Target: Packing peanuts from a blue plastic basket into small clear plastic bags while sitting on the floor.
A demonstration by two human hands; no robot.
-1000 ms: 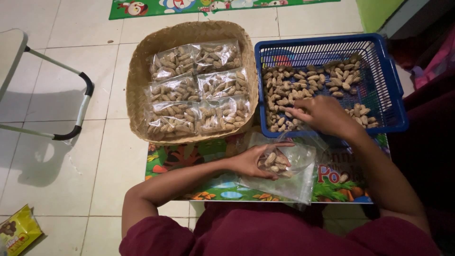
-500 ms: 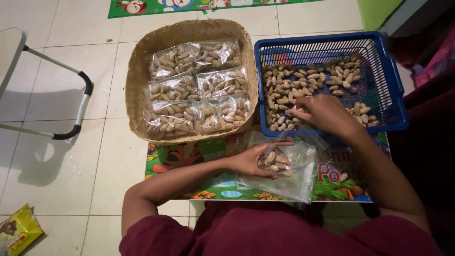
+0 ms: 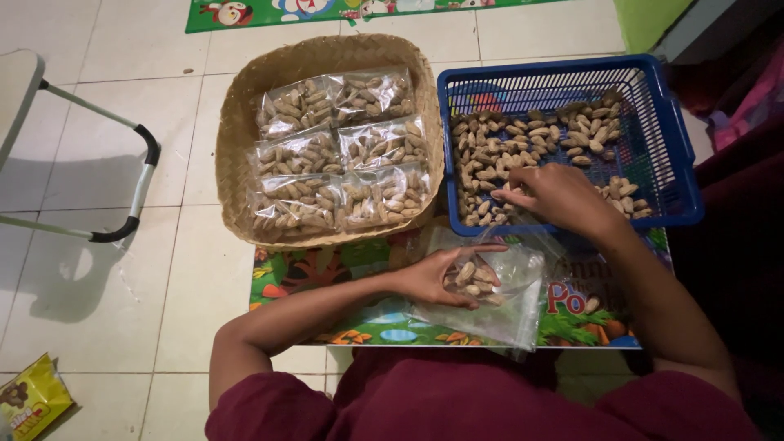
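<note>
1. Head view, looking down on a tiled floor (image 3: 98, 269) and a colourful picture mat (image 3: 327, 278).
2. Left hand (image 3: 437, 276) clamped on the mouth of a clear plastic bag (image 3: 498, 298), fingers curled round the rim; bag lying on the mat, a few unshelled peanuts (image 3: 474, 273) inside.
3. Right hand (image 3: 551, 196) down in the blue plastic basket (image 3: 670, 139), fingertips drawn together over the loose peanuts (image 3: 490, 155); whether pinching any, cannot tell.
4. Round woven tray (image 3: 237, 147) just left of the basket, carrying six filled peanut packets (image 3: 335, 155).
5. Yellow snack wrapper (image 3: 28, 400) at bottom left, well apart.
</note>
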